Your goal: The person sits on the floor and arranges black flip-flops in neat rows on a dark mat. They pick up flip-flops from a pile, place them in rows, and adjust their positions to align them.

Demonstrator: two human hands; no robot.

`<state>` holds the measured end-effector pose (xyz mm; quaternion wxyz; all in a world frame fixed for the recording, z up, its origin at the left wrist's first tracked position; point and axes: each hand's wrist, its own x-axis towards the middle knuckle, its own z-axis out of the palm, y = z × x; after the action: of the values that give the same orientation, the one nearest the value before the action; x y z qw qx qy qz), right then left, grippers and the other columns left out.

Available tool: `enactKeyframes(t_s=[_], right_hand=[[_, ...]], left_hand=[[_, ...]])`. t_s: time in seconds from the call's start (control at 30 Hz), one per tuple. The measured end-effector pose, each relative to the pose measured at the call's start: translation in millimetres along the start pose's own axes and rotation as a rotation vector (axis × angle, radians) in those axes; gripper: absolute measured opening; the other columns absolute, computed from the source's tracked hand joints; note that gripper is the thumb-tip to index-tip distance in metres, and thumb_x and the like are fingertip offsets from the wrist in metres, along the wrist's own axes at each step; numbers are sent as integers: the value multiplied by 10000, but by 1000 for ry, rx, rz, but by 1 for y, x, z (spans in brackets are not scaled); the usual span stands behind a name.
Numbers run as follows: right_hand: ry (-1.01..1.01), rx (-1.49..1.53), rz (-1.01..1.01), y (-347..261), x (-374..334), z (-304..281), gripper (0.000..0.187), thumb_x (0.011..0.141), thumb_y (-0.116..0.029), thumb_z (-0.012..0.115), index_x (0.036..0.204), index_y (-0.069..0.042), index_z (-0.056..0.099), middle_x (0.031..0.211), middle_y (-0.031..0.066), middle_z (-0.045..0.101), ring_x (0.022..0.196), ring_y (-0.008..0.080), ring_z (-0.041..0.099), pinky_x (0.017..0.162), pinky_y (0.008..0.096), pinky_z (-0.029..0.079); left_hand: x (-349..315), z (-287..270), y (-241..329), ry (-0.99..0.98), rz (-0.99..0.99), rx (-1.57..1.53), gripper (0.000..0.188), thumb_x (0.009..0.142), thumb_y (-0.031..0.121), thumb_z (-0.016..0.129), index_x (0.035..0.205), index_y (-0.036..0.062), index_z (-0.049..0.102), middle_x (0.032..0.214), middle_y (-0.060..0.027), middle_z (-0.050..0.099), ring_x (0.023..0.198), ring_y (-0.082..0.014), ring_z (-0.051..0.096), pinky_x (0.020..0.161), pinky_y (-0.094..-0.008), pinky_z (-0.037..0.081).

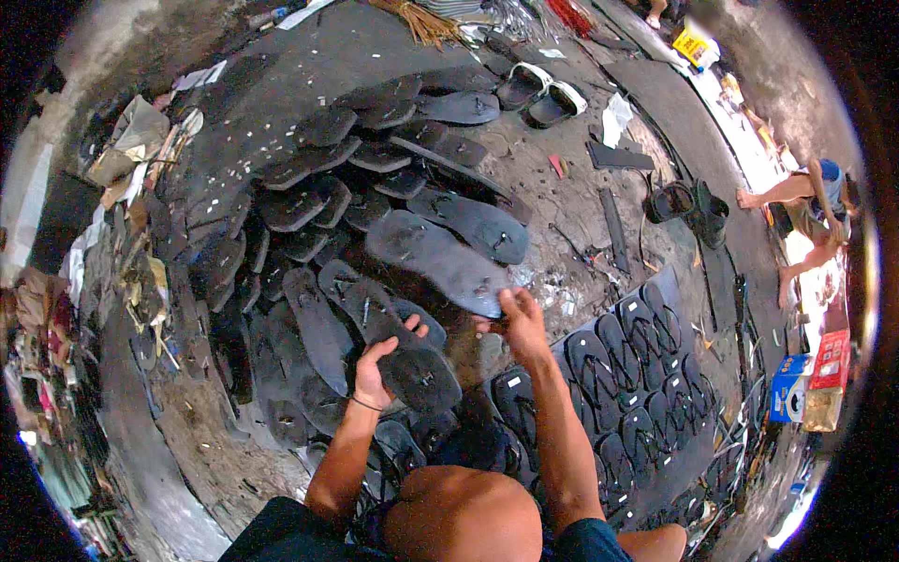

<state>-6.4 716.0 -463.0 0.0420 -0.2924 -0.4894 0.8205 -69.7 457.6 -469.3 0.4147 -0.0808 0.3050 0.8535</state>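
The right hand (521, 321) is gripping the near end of a dark sandal sole (438, 259), its fingers pinching the edge; the sole is stretching up and leftward from the hand, above the heap. The left hand (376, 367) is resting on a second sole (389, 339) that is lying on the heap, fingers curled over its edge, thumb on top (a thin band is showing at the wrist). Both are sitting on a spread pile of loose soles (309, 201) covering the floor (552, 201). To the right, strapped sandals (637, 365) are lying in neat rows. Farther off, a white-strapped pair (540, 94) is lying, and another person (810, 211) is crouching at the far right.
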Motion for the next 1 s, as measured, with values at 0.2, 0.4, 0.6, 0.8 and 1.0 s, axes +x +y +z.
enactKeyframes(t_s=[0.2,0.4,0.6,0.8,1.0], right_hand=[[510,-285,-296,0,-79,-157,442,1038,-300,561,1394,-42,516,1172,60,649,961,171,649,733,336,561],[975,-1088,51,21,-208,-332,537,1023,-304,568,1460,-13,452,1275,154,567,1091,261,571,881,348,482],[199,-977,-625,-129,-176,-53,987,710,-344,882,1524,-111,375,1547,160,401,1428,341,384,1166,479,314],[303,-1726,-621,-215,-237,-78,476,850,-175,636,1321,-129,589,1292,130,634,1204,353,590,1027,507,464],[585,-1800,-946,-321,-412,-101,189,886,-104,604,1032,-4,673,945,196,704,901,378,694,815,492,554]], left_hand=[[-24,17,20,-40,43,-78,562,901,162,581,1415,-23,449,1490,-195,487,1356,-359,482,1086,-490,451],[2,97,-8,49,-115,273,362,962,138,600,1307,28,584,1268,-92,673,1094,-231,660,878,-390,567],[67,152,-26,143,-189,291,197,957,173,655,1115,56,658,1063,-75,711,919,-227,718,764,-391,605],[66,292,-79,-368,-409,233,308,1010,307,610,1124,25,658,1092,-84,726,942,-211,712,799,-342,585],[45,394,-79,-994,708,1274,383,954,166,678,1276,-22,590,1233,-143,663,1090,-242,648,892,-311,514]])
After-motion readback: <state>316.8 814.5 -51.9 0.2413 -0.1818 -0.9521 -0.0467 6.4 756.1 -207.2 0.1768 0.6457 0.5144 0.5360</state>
